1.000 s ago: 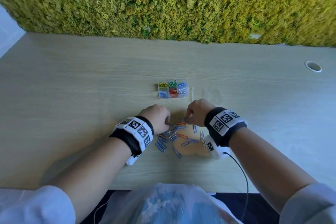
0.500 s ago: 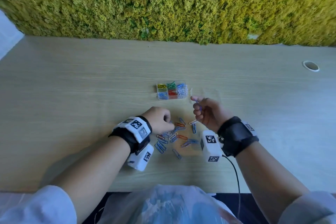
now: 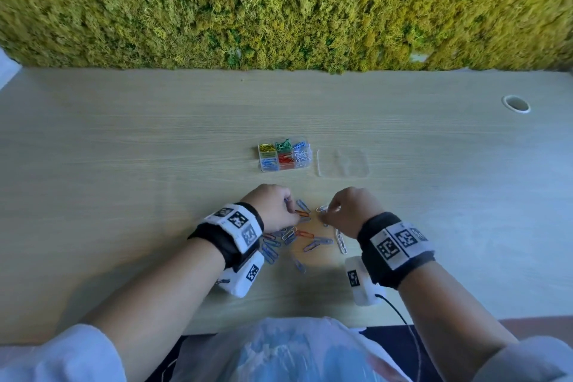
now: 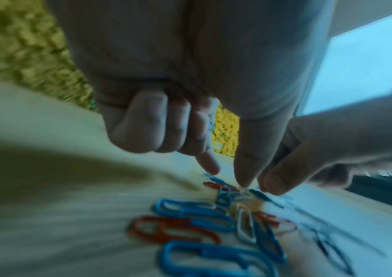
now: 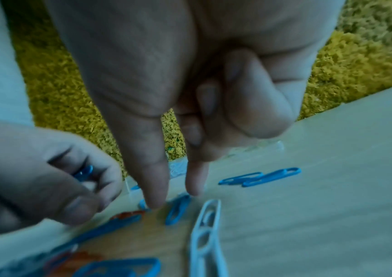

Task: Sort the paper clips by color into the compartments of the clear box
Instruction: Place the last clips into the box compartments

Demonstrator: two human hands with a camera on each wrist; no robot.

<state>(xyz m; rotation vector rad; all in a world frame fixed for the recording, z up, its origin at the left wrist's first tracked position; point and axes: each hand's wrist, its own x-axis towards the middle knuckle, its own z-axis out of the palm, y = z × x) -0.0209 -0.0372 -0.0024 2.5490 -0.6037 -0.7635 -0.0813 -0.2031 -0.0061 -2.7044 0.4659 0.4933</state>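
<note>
2 hands (image 3: 313, 209) pick among loose paper clips (image 3: 297, 237) near the clear box (image 3: 284, 156).

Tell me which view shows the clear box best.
The head view: the whole clear box shows, with its colour compartments. The right wrist view catches only a blurred clear edge behind the fingers; the left wrist view shows none of it.

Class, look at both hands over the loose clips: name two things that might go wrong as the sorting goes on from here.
1. The left hand already holds a blue clip in its curled fingers while its thumb and forefinger reach into the pile; the held clip may slip out.
2. The loose clips overlap, so one may come up hooked to another colour and land in the wrong compartment of the clear box.
</note>
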